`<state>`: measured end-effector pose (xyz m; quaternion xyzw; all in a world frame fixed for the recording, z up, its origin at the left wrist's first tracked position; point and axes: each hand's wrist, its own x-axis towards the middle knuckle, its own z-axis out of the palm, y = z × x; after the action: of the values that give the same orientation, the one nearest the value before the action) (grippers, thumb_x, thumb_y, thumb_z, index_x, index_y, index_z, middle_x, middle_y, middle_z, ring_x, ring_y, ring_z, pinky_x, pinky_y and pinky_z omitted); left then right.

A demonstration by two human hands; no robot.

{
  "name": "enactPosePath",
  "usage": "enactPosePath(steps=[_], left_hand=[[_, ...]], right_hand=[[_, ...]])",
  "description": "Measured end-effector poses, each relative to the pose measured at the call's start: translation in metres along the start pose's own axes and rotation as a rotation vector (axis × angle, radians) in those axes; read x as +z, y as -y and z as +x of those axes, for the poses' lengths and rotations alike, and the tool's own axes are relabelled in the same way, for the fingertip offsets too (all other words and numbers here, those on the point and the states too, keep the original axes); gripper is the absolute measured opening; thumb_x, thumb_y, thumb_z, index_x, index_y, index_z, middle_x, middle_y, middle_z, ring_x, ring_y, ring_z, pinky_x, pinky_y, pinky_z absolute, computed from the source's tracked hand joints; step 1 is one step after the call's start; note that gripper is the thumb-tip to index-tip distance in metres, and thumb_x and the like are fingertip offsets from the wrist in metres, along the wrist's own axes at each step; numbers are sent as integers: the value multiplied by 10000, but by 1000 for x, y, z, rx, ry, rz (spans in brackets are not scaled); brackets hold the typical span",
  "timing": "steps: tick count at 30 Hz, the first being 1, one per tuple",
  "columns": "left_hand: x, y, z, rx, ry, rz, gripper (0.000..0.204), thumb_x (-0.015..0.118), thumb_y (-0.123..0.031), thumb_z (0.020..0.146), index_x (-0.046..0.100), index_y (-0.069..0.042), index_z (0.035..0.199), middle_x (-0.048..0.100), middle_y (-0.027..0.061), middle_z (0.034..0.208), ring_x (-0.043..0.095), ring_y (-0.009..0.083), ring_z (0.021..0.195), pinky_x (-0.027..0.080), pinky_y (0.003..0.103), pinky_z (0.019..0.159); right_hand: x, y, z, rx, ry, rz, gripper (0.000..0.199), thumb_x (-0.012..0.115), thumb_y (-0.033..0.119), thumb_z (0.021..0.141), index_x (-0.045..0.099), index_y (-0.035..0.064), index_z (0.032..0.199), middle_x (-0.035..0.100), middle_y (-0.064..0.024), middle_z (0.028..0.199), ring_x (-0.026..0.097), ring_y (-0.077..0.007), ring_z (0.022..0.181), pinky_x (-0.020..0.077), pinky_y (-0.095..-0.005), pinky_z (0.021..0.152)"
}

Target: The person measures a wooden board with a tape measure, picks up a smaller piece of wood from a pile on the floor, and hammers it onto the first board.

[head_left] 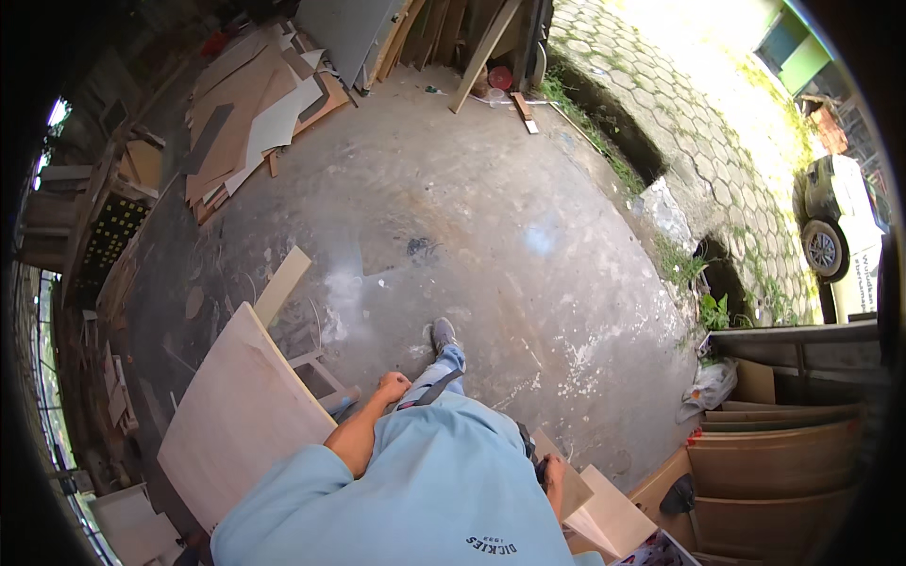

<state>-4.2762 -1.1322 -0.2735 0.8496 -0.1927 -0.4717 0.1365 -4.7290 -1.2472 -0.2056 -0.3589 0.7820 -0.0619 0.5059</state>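
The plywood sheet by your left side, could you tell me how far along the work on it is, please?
Done: the plywood sheet rests tilted on a wooden frame. In hand: the left hand hangs closed beside its edge, apparently empty; the right hand touches a small board. Left: the sheet shows no cuts or marks.

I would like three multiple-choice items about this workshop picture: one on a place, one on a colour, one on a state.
1. Where is the large plywood sheet?
A. on the person's left
B. on the person's right
C. out on the paving

2. What colour is the person's shirt?
A. red
B. light blue
C. black

3. How is the left hand?
A. spread flat on the floor
B. loosely closed beside the sheet's edge
C. raised overhead

Key: 1 A, the sheet lies tilted left of the body. 2 B, the fabric is pale blue. 3 B, the fingers are curled, low by the sheet.
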Motion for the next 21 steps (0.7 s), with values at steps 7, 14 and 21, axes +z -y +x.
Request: enactPosePath(steps=[7, 14, 21], left_hand=[[-146, 9, 103, -93, -211, -358, 237, 704, -281, 799, 710, -95, 944, 711, 116, 944, 672, 239, 906, 521, 344, 815], [-270, 18, 141, 35, -482, -886, 177, 660, -169, 858, 664, -36, 976, 695, 83, 863, 669, 141, 665, 520, 290, 618], [-300, 130, 187, -393, -510, -707, 200, 633, -179, 828, 674, -32, 957, 700, 109, 857, 679, 164, 686, 540, 318, 634]], right_hand=[[111, 101, 104, -330, 248, -534, 265, 614, 208, 761, 673, -45, 816, 665, -175, 756, 640, -251, 654, 500, -353, 592], [255, 373, 74, -203, 462, -393, 177, 568, 146, 808, 604, -26, 829, 580, -98, 638, 560, -185, 481, 454, -316, 427], [407, 541, 181, -410, 454, -568, 168, 565, 141, 811, 605, -6, 741, 583, -113, 598, 570, -225, 440, 457, -350, 379]])
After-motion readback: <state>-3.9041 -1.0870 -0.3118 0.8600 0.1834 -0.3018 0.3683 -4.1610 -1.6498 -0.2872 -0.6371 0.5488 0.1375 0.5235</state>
